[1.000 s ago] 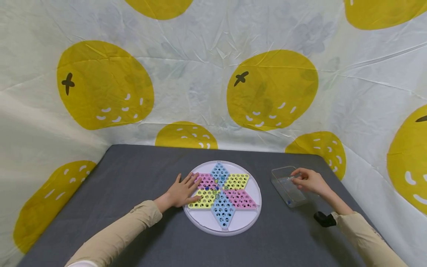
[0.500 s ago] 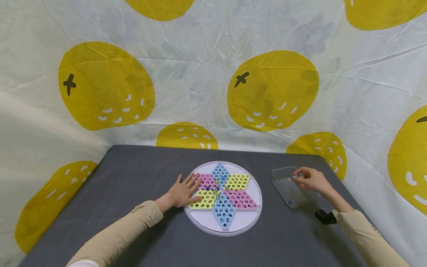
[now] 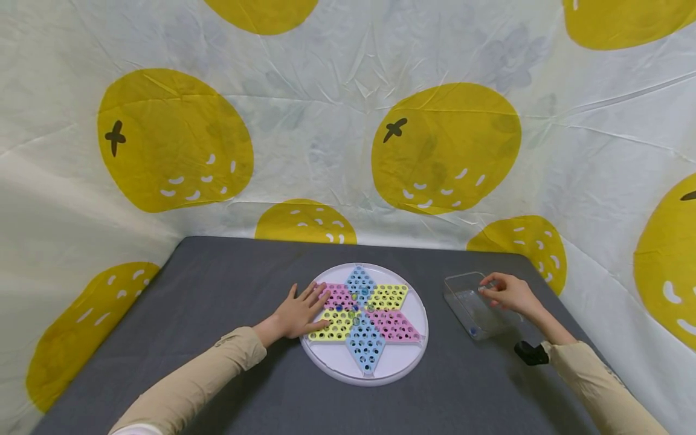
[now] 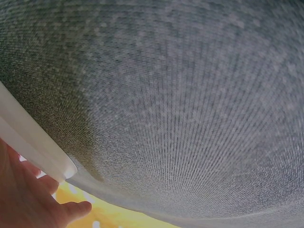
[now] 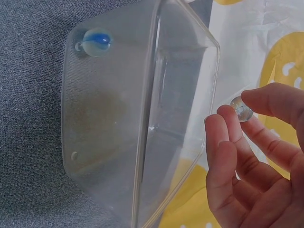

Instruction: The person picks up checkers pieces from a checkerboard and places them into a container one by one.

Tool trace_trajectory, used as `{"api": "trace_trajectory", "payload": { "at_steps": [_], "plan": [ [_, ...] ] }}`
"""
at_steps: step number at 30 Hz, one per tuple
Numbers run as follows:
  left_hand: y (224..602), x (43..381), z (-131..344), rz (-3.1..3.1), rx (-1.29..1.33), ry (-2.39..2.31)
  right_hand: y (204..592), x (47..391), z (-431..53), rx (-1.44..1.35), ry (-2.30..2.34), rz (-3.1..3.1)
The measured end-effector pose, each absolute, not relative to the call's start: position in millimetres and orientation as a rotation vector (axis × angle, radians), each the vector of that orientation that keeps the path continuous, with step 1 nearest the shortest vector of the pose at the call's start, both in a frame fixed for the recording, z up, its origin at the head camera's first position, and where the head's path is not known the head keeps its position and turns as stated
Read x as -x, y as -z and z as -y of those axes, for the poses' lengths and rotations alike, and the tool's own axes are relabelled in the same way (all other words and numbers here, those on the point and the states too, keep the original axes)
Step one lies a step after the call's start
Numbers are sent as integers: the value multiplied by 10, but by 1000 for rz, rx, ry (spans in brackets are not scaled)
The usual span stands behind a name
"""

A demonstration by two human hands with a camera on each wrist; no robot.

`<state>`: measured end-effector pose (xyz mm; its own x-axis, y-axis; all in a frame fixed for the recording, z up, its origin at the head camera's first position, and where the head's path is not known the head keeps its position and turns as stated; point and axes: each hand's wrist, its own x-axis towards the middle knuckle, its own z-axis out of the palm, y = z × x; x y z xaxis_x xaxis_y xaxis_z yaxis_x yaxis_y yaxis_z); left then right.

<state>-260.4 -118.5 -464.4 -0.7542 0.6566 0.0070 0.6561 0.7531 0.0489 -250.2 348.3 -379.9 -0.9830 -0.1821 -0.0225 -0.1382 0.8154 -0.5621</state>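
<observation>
A round white Chinese checkers board (image 3: 327, 361) with a pink, yellow and blue star lies on the table. Several glass marbles (image 3: 356, 321) sit around the star's middle. My left hand (image 3: 296, 313) rests with spread fingers on the board's left side; in the left wrist view its fingers reach past the white rim (image 4: 42, 152). Right of the board, my right hand (image 3: 508, 293) is over a clear plastic box (image 3: 462, 302). Between thumb and fingertips it pinches a clear marble (image 5: 242, 109). One blue-streaked marble (image 5: 97, 42) lies in the box's near corner.
Dark grey cloth (image 3: 234, 272) covers the table. Behind and at both sides hangs a pale curtain (image 3: 310, 139) printed with large yellow fruit. A black wrist device (image 3: 531, 354) sits at my right cuff.
My right hand has shifted very slightly to the right above the box, fingertips still pinched together. The left hand keeps its place on the board.
</observation>
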Motion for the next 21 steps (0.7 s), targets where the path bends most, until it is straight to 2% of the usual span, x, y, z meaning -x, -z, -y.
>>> {"api": "trace_trajectory", "payload": {
  "at_steps": [5,21],
  "plan": [
    [4625,2605,1162,-2933,-1063,64,3803,2498,-3482,252,888,-2927],
    [4615,2601,1160,-2939,-1071,66,3802,2466,-3492,249,907,-2917]
  ]
}}
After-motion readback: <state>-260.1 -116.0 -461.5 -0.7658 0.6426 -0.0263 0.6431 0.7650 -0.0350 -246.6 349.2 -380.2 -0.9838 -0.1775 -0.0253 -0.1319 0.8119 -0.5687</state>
